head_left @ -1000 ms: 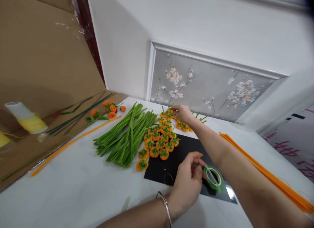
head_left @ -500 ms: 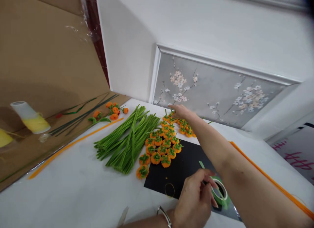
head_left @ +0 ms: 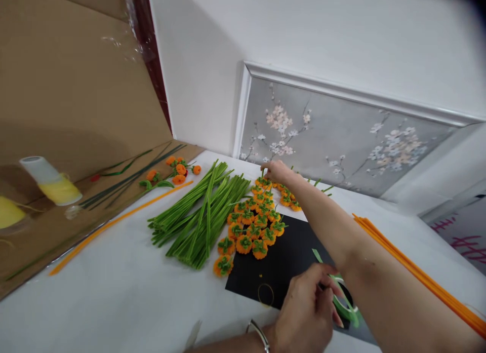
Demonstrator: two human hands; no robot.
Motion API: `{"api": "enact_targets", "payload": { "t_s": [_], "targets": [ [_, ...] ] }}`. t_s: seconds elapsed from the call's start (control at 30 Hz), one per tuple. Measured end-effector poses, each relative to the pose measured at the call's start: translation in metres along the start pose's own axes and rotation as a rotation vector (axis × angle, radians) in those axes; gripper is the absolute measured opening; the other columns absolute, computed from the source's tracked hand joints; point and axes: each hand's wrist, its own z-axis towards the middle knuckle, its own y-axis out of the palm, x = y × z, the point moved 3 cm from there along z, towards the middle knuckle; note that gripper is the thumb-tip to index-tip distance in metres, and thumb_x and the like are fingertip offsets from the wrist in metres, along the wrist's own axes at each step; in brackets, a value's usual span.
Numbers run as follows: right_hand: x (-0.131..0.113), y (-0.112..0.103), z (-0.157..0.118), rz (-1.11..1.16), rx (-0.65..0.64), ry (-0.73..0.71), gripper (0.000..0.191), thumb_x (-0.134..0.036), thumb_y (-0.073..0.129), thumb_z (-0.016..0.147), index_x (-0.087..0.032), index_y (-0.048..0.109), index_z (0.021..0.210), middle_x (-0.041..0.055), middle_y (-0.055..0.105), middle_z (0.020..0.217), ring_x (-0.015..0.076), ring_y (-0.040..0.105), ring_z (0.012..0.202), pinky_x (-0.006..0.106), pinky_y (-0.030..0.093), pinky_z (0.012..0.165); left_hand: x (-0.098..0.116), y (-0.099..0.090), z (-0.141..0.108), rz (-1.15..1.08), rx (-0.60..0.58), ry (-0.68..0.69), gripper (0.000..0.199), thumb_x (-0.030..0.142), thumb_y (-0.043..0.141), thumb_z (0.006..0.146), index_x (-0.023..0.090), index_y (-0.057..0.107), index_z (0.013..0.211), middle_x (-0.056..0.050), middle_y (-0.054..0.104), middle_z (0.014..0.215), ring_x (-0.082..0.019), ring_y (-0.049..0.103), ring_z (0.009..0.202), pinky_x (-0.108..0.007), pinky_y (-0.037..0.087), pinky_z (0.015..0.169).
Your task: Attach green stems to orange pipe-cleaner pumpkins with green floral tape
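My right hand (head_left: pixel 280 171) reaches across to the back of the group of orange pipe-cleaner flowers (head_left: pixel 260 220). Its thumb and forefinger close at the short green stem of a flower there; the other fingers are partly hidden. My left hand (head_left: pixel 307 305), with a silver bracelet (head_left: pixel 258 332) at its wrist, is low over the black mat (head_left: pixel 283 251). Its fingers are curled, with a strip of green tape (head_left: pixel 317 256) showing past the fingertips. The strip appears to run through them toward the tape roll (head_left: pixel 347 297), which my right forearm partly covers.
Left of the flowers lies a pile of green pipe-cleaner stems (head_left: pixel 205 216). Orange pipe cleaners (head_left: pixel 410 264) lie at the right. Finished orange blooms (head_left: pixel 179 170) and a yellow-wound spool (head_left: pixel 61 188) rest on cardboard. A rubber band (head_left: pixel 266 295) is on the mat; a wall stands behind.
My right thumb and forefinger have drawn together at a flower stem at the back. My left hand keeps its curled hold near the tape. The view has shifted slightly.
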Motion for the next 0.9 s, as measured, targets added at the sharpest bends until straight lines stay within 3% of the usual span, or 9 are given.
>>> {"api": "enact_targets", "payload": {
  "t_s": [0.2,0.33,0.43,0.53,0.6,0.7,0.9],
  "targets": [
    [0.000,-0.009,-0.008,0.048,0.102,-0.012,0.027,-0.032,0.056,0.092,-0.015,0.060,0.113,0.0070,0.062,0.114,0.0201,0.062,0.097,0.039,0.053,0.083,-0.003,0.002,-0.001,0.018,-0.012,0.015,0.031,0.009,0.040,0.086,0.015,0.058,0.110,-0.004,0.062,0.087,-0.004,0.051,0.049,-0.016,0.037,0.046],
    [0.003,-0.037,-0.024,0.083,0.298,-0.023,0.019,-0.020,0.053,0.090,-0.017,0.071,0.094,0.0046,0.073,0.093,0.0191,0.065,0.094,0.028,0.046,0.088,-0.004,0.002,-0.002,0.017,-0.012,0.032,0.032,0.008,0.039,0.086,0.016,0.058,0.111,-0.005,0.063,0.090,-0.005,0.053,0.051,-0.017,0.040,0.048],
    [0.013,-0.067,-0.052,0.116,0.461,0.001,0.025,-0.019,0.049,0.089,-0.017,0.072,0.099,0.0064,0.073,0.100,0.0202,0.064,0.100,0.027,0.043,0.090,-0.001,0.001,-0.002,0.024,0.004,0.041,0.031,0.008,0.039,0.085,0.015,0.058,0.109,-0.005,0.063,0.090,-0.006,0.054,0.053,-0.018,0.042,0.051],
    [0.027,-0.084,-0.095,0.162,0.539,0.045,0.028,-0.020,0.045,0.089,-0.016,0.070,0.102,0.0063,0.073,0.086,0.0193,0.069,0.085,0.026,0.048,0.079,0.002,-0.001,-0.001,0.022,0.012,0.065,0.028,0.010,0.040,0.085,0.016,0.059,0.105,-0.004,0.062,0.088,-0.006,0.056,0.054,-0.018,0.042,0.052],
    [0.036,-0.082,-0.126,0.195,0.528,0.067,0.026,-0.018,0.046,0.086,-0.016,0.070,0.097,0.0036,0.072,0.072,0.0167,0.069,0.066,0.024,0.049,0.068,0.002,-0.002,0.001,0.020,0.007,0.069,0.028,0.010,0.040,0.085,0.017,0.058,0.105,-0.003,0.062,0.089,-0.006,0.056,0.054,-0.018,0.042,0.052],
    [0.046,-0.060,-0.163,0.265,0.424,0.068,0.024,-0.014,0.048,0.083,-0.018,0.070,0.088,-0.0004,0.068,0.058,0.0134,0.064,0.050,0.021,0.049,0.056,0.001,-0.005,0.006,0.022,0.003,0.088,0.027,0.012,0.042,0.084,0.017,0.057,0.107,-0.003,0.062,0.089,-0.006,0.056,0.053,-0.019,0.042,0.052],
    [0.057,-0.017,-0.184,0.251,0.364,0.041,0.026,-0.008,0.048,0.081,-0.018,0.072,0.086,0.0025,0.070,0.076,0.0115,0.064,0.055,0.022,0.050,0.062,0.007,-0.014,0.015,0.043,0.056,0.131,0.026,0.015,0.043,0.084,0.017,0.056,0.106,-0.003,0.060,0.090,-0.007,0.056,0.054,-0.019,0.044,0.053]
  ]
}}
